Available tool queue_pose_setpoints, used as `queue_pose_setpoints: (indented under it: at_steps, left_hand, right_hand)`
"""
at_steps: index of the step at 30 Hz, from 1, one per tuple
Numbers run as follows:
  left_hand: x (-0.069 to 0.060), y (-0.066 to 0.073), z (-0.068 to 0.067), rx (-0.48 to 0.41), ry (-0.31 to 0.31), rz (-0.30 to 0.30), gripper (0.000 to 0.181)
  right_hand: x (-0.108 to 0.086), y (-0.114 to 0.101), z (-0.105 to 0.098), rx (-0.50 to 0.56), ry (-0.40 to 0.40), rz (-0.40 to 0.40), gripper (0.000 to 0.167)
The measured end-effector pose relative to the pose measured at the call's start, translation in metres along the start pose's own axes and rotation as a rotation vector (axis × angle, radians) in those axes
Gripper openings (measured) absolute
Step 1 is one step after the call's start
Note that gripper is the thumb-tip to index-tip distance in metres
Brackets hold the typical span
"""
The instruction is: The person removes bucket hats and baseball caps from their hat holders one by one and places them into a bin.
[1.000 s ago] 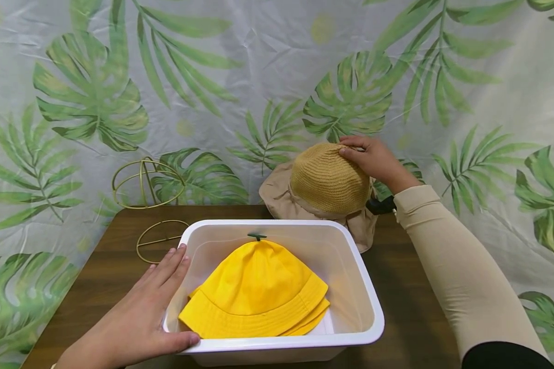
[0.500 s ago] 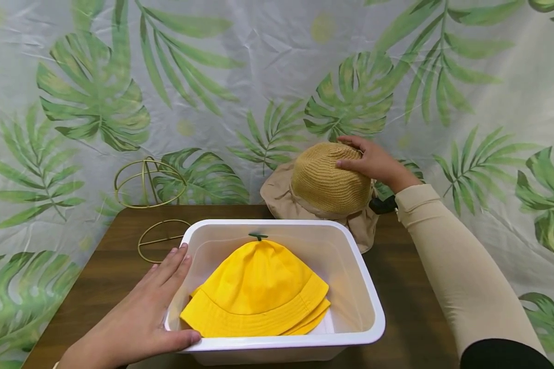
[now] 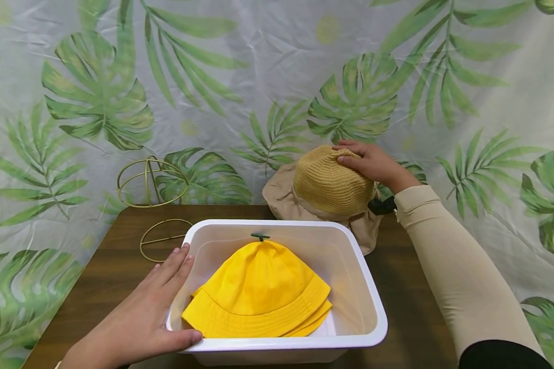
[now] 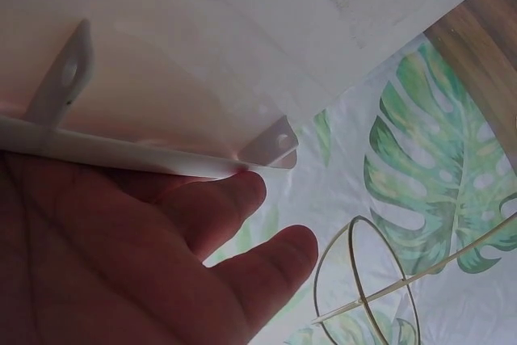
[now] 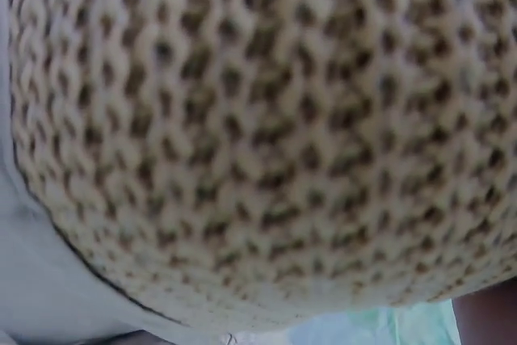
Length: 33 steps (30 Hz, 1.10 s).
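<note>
In the head view a white plastic bin stands at the front of the table. Folded inside lies a yellow bucket hat with a small green sprout on top. My left hand rests along the bin's left side, fingers straight outside and thumb on the near rim. Behind the bin, a tan knitted hat sits over a beige cloth hat. The crown of the knitted hat is pinched by my right hand. Its knit fills most of the right wrist view.
A gold wire hat stand rises at the back left, its ring base on the brown wooden table. Leaf-patterned cloth hangs right behind the table. A black strap shows by the right wrist.
My right thumb and fingers have shifted slightly on the crown of the knitted hat. The view drifts a little. My left hand stays on the bin.
</note>
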<state>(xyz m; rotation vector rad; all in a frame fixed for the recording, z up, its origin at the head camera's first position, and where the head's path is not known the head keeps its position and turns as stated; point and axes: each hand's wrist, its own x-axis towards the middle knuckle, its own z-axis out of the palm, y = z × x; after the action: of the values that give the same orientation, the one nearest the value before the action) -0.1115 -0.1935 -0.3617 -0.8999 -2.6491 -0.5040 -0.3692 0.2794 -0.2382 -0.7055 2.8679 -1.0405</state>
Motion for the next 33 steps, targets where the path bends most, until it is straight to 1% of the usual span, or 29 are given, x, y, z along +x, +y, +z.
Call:
queue_pose_setpoints:
  at_steps: [5,8,11,16,20,23,27,29,33]
  left_hand:
    - [-0.001,0.0,0.0,-0.001,-0.001,-0.002,0.11]
    - [-0.001,0.0,0.0,0.0,-0.006,-0.008,0.109]
    - [-0.001,0.0,0.0,-0.003,-0.002,-0.001,0.11]
    - [-0.001,0.001,0.0,-0.011,0.004,0.003,0.11]
    - [-0.001,0.001,-0.001,-0.012,-0.016,-0.027,0.11]
    - [-0.001,0.001,-0.001,-0.013,-0.03,-0.045,0.109]
    - [-0.001,0.001,-0.001,-0.015,-0.033,-0.05,0.109]
    - [-0.002,0.001,-0.001,-0.017,-0.035,-0.052,0.109]
    - [-0.002,0.002,-0.001,-0.024,-0.038,-0.06,0.108]
  right_hand:
    - [-0.002,-0.004,0.001,0.047,0.031,0.03,0.053]
    - [-0.003,-0.006,0.0,0.095,0.05,0.042,0.052]
    - [-0.004,-0.009,-0.001,0.14,0.078,0.049,0.051]
    - [-0.007,-0.019,-0.007,0.178,0.132,0.029,0.051]
    - [-0.01,-0.029,-0.011,0.198,0.193,0.01,0.049]
    - [-0.012,-0.034,-0.014,0.192,0.227,0.001,0.048]
    - [-0.015,-0.041,-0.017,0.174,0.235,-0.012,0.048]
    - [-0.016,-0.046,-0.019,0.143,0.242,-0.015,0.048]
    - [-0.019,-0.059,-0.021,0.115,0.248,-0.028,0.047]
